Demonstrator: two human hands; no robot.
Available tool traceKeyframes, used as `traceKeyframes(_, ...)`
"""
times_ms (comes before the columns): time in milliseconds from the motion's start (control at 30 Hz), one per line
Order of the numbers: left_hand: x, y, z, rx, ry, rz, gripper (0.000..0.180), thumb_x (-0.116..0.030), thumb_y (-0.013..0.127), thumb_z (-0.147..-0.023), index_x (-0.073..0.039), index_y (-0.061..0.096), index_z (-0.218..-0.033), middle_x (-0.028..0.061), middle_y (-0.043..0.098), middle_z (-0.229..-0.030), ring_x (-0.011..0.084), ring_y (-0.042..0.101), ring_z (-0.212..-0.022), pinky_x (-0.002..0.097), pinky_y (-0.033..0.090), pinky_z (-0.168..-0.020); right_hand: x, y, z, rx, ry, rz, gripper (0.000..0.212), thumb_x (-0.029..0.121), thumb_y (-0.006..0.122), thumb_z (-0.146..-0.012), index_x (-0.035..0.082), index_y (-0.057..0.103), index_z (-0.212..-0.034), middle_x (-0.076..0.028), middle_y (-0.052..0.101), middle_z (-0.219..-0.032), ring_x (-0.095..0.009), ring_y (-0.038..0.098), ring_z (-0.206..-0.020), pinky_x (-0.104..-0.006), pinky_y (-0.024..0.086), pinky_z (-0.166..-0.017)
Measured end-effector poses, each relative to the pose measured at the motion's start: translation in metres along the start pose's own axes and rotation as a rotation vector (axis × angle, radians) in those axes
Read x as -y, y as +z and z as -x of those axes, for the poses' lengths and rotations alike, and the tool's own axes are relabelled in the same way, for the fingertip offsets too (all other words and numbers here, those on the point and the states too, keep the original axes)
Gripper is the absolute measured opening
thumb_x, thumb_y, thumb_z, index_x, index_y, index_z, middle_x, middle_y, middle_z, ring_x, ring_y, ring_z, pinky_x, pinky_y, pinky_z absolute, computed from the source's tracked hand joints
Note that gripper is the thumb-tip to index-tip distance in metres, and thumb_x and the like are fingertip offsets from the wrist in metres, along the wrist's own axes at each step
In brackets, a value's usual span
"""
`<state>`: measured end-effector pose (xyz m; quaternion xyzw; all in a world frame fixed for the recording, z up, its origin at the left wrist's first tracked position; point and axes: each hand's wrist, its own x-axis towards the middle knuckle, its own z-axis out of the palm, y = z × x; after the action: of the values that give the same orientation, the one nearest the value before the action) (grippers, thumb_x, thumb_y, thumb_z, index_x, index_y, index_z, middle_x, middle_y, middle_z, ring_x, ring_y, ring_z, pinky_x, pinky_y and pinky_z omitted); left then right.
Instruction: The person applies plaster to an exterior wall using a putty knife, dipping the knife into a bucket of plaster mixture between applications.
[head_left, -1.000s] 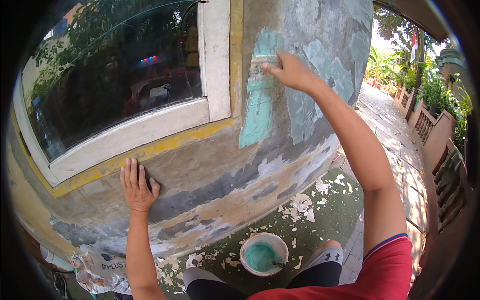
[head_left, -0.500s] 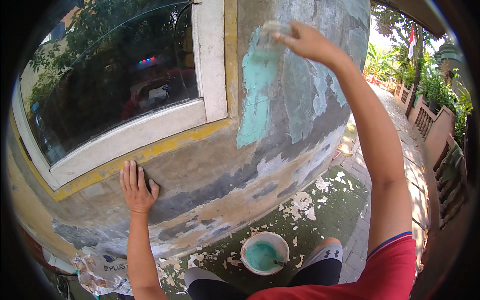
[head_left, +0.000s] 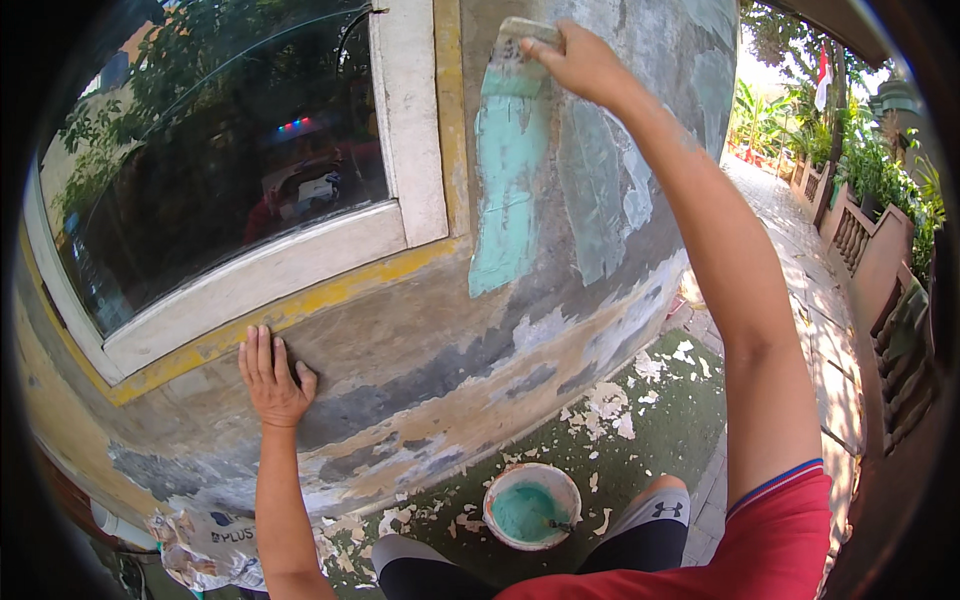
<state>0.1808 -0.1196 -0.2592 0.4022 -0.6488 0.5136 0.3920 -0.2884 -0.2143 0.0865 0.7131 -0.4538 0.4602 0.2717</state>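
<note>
Got my right hand (head_left: 582,65) clamped on the scraper (head_left: 514,60) by its pale edge, atop the teal patch (head_left: 508,160), higher than a second ago. My left hand (head_left: 273,388) is spread flat, empty, on the wall (head_left: 390,335) under the window (head_left: 230,190), probably bracing me. Bucket (head_left: 567,490) sits between my legs (head_left: 655,515), presumably for easy reach.

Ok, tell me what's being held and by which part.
The right grip holds a scraper by the right end of its top edge. The left grip holds nothing, resting against the wall.
</note>
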Motion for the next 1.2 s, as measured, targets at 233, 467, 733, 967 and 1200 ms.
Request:
traceKeyframes(233, 0.002, -0.001, 0.000, 0.005, -0.006, -0.013, 0.056, -0.017, 0.056, -0.082, 0.000, 0.046, -0.135, 0.0233, 0.045, -0.145, 0.0406, 0.041, -0.138, 0.0553, 0.031, -0.113, 0.009, -0.048, 0.040, 0.279, 0.049, -0.038, 0.059, 0.048, 0.059, -0.094, -0.005, 0.054, -0.120, -0.026, 0.067, -0.105, -0.038, 0.066, -0.101, -0.0449, 0.051, -0.088)
traceKeyframes(467, -0.002, 0.001, -0.002, -0.005, 0.004, -0.008, 0.055, -0.017, 0.055, -0.083, 0.000, 0.046, -0.135, 0.0224, 0.045, -0.145, 0.0409, 0.041, -0.138, 0.0552, 0.031, -0.113, -0.012, 0.043, 0.155, 0.438, 0.134, -0.161, 0.049, 0.043, 0.059, -0.096, -0.002, 0.050, -0.113, -0.022, 0.064, -0.088, -0.035, 0.064, -0.081, -0.0428, 0.049, -0.071)
traceKeyframes(733, 0.000, 0.000, -0.001, 0.000, 0.008, -0.020, 0.055, -0.017, 0.055, -0.083, 0.000, 0.046, -0.134, 0.0243, 0.045, -0.144, 0.0419, 0.042, -0.137, 0.0560, 0.032, -0.113, -0.012, 0.016, 0.022, 0.107, -0.011, -0.047, 0.057, 0.047, 0.062, -0.092, -0.003, 0.055, -0.118, -0.024, 0.065, -0.098, -0.038, 0.063, -0.092, -0.0445, 0.049, -0.080)
traceKeyframes(967, -0.002, 0.000, -0.004, -0.003, 0.008, -0.022, 0.055, -0.018, 0.055, -0.083, 0.000, 0.046, -0.134, 0.0241, 0.046, -0.144, 0.0428, 0.043, -0.135, 0.0562, 0.032, -0.112, -0.017, -0.063, -0.066, -0.126, -0.174, 0.070, 0.045, 0.042, 0.060, -0.092, -0.003, 0.066, -0.087, -0.017, 0.066, -0.070, -0.028, 0.065, -0.065, -0.0416, 0.051, -0.061)
traceKeyframes(1200, 0.001, 0.000, -0.001, 0.012, 0.003, -0.018, 0.058, -0.016, 0.055, -0.082, -0.002, 0.044, -0.137, 0.0229, 0.044, -0.146, 0.0421, 0.041, -0.137, 0.0569, 0.031, -0.113, 0.021, -0.033, 0.054, 0.427, 0.017, -0.022, 0.062, 0.046, 0.058, -0.095, -0.006, 0.051, -0.127, -0.031, 0.064, -0.114, -0.043, 0.063, -0.109, -0.0475, 0.049, -0.093)
